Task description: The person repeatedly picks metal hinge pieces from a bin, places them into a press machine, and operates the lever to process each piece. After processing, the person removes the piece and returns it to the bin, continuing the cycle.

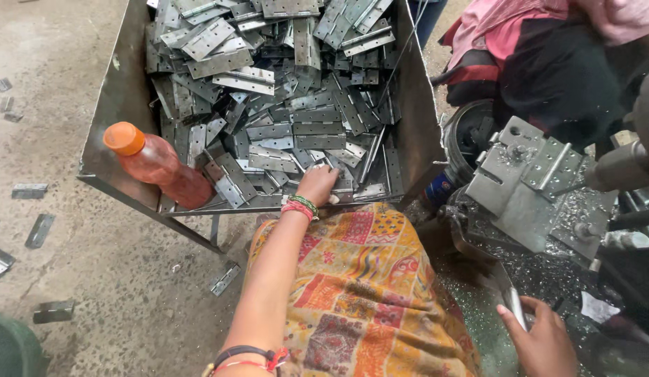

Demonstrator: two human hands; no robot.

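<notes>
My left hand (316, 184) reaches into a metal bin (122, 105) heaped with several grey metal hinges (282, 112); its fingers curl around a hinge (330, 169) at the near edge of the pile. My right hand (544, 338) is low at the right, gripping a thin metal lever (514, 301) beside the machine. A hinge (553, 166) lies open in the machine's steel fixture (509, 185). A patterned orange cloth (366, 293) covers my lap.
An orange-capped bottle of reddish liquid (157, 166) leans in the bin's near left corner. Loose hinges (38, 230) lie scattered on the concrete floor at left. Metal shavings (548, 269) cover the machine bed. Another person in pink and black (541, 56) sits at upper right.
</notes>
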